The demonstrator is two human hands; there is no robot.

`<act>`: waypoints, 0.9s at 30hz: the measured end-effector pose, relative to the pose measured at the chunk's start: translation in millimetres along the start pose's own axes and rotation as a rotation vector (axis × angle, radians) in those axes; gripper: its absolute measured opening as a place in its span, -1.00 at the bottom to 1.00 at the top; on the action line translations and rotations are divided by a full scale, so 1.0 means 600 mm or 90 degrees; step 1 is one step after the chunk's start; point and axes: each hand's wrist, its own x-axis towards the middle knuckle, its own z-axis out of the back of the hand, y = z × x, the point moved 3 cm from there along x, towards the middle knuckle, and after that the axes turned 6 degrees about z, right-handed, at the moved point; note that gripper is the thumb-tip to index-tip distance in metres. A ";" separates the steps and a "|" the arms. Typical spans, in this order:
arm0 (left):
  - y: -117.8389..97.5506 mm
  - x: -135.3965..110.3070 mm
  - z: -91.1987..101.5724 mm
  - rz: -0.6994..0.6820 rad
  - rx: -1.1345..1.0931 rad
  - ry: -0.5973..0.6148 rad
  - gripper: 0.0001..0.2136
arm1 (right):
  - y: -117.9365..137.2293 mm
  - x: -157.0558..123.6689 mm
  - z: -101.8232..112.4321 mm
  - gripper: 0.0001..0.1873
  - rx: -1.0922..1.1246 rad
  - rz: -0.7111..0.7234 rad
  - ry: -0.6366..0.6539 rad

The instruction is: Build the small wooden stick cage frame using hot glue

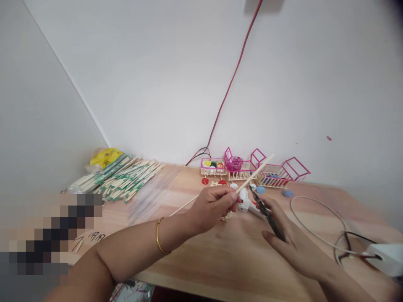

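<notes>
My left hand (214, 207), wearing a gold bangle, pinches a pale wooden chopstick (257, 171) that slants up to the right. Its lower end comes out behind the hand to the left. In my right hand (288, 245) is a pair of dark-handled pliers (267, 216), the jaws pointing up toward the chopstick but apart from it. The right thumb stands away from the handles. Between the hands lies a white glue gun (247, 202), partly hidden by my left fingers. Small stick pieces show under the left hand.
Stick-built carts (242, 174) with pink rims and bottle caps line the wall. Several green-wrapped chopsticks (132, 180) and clear glue sticks (151, 195) lie at left, beside a yellow package (105, 158). A white cable (315, 201) loops right toward a white box (385, 258).
</notes>
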 end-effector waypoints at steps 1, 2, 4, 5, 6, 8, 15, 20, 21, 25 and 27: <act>0.003 0.001 -0.001 0.006 0.002 -0.001 -0.73 | 0.004 0.002 -0.003 -0.31 -0.013 0.006 -0.001; 0.006 0.001 -0.001 0.011 0.004 -0.001 -0.73 | 0.007 0.005 -0.006 -0.31 -0.023 0.011 -0.004; 0.011 0.002 0.000 0.010 0.005 -0.001 -0.73 | 0.011 0.010 -0.010 -0.31 -0.039 0.019 -0.008; 0.012 0.003 0.001 0.004 0.007 -0.003 -0.72 | 0.012 0.013 -0.010 -0.30 -0.046 0.023 -0.010; 0.014 0.003 0.002 -0.002 0.008 -0.005 -0.72 | 0.012 0.014 -0.010 -0.30 -0.052 0.023 -0.012; 0.017 0.003 0.003 -0.013 0.014 -0.006 -0.72 | 0.010 0.016 -0.009 -0.30 -0.056 0.019 -0.012; 0.023 -0.002 -0.007 -0.035 0.071 0.025 -0.70 | 0.023 0.020 -0.009 -0.31 -0.042 0.033 0.003; 0.028 -0.004 -0.011 -0.055 0.110 0.041 -0.74 | 0.036 0.028 -0.011 -0.31 -0.052 0.051 -0.012; 0.029 -0.004 -0.010 -0.054 0.117 0.035 -0.74 | 0.036 0.028 -0.011 -0.32 -0.056 0.052 -0.015; 0.031 -0.003 -0.011 -0.065 0.120 0.029 -0.76 | 0.035 0.028 -0.012 -0.33 -0.066 0.048 -0.022; 0.029 -0.003 -0.012 -0.083 0.116 0.037 -0.78 | 0.034 0.026 -0.013 -0.32 -0.062 0.048 -0.022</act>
